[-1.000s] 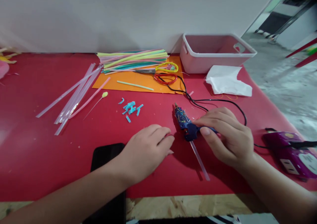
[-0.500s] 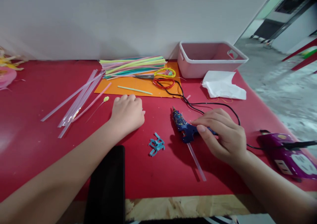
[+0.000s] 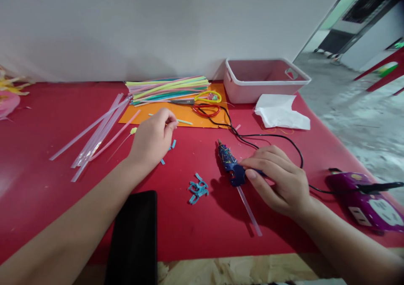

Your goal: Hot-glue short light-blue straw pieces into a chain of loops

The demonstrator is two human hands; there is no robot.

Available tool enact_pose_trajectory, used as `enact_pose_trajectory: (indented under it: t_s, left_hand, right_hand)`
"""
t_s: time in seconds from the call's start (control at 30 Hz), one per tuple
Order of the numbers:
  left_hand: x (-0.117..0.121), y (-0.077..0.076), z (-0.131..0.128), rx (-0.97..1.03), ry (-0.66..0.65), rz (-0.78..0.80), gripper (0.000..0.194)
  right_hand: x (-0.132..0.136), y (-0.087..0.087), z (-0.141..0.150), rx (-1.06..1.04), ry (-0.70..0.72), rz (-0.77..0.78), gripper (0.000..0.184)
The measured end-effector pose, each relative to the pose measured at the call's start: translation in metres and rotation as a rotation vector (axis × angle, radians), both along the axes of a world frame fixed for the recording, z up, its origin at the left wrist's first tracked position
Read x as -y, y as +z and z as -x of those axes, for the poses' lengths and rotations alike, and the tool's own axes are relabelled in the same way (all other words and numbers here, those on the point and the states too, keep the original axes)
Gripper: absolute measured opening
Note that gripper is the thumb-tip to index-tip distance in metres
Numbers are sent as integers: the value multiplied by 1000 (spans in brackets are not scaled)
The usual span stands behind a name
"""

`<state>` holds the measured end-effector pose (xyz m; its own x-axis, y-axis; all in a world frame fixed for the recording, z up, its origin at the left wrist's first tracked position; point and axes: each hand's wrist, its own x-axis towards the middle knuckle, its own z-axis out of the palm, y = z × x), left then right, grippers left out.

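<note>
My left hand (image 3: 154, 134) hovers by the front edge of the orange sheet (image 3: 135, 116), its fingers curled and pinched over a thin pale green stick (image 3: 184, 122). Whether the fingertips hold anything is hidden. Small blue strips (image 3: 173, 144) lie beside that hand, with a looser pile of blue curled pieces (image 3: 198, 189) nearer to me. My right hand (image 3: 277, 175) has its thumb and fingers closed round the handle of a dark blue glue gun (image 3: 227, 161). The gun points away from me, and a clear glue stick (image 3: 249, 211) sticks out of its back.
Clear glue sticks (image 3: 99, 138) and a yellow-tipped wire (image 3: 133, 130) lie at left. Pipe cleaners (image 3: 170, 87) and scissors (image 3: 206, 108) rest at the back. A white bin (image 3: 265, 83), white cloth (image 3: 280, 112), black cord (image 3: 284, 137) and purple power strip (image 3: 362, 196) stand right; a black tablet (image 3: 135, 234) is in front.
My left hand has moved slightly forward and turned, with its fingers now pinched, uncovering small blue strips on the table. My right hand stays at the glue gun.
</note>
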<state>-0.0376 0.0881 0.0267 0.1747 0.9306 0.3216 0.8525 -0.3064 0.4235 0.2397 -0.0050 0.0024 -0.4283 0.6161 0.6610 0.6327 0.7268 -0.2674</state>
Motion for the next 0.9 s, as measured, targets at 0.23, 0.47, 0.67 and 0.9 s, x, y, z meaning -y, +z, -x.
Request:
enact_pose_trajectory:
  t_s: [0.23,0.47,0.67,0.9]
  left_hand:
    - [43,-5,-24,553,-253,280,16]
    - [79,-9,-38,363,-522,186,13]
    - [79,-19,-38,272,-613,186,12]
    - [71,-30,-40,578,-349,305,10]
  right_hand:
    - [1,2,6,-46,17,37,20]
    - [7,-1,19,-37,64,23,18]
    - [8,-3,26,-46,126,67,12]
    - [11,7,22,-239,-32,180,8]
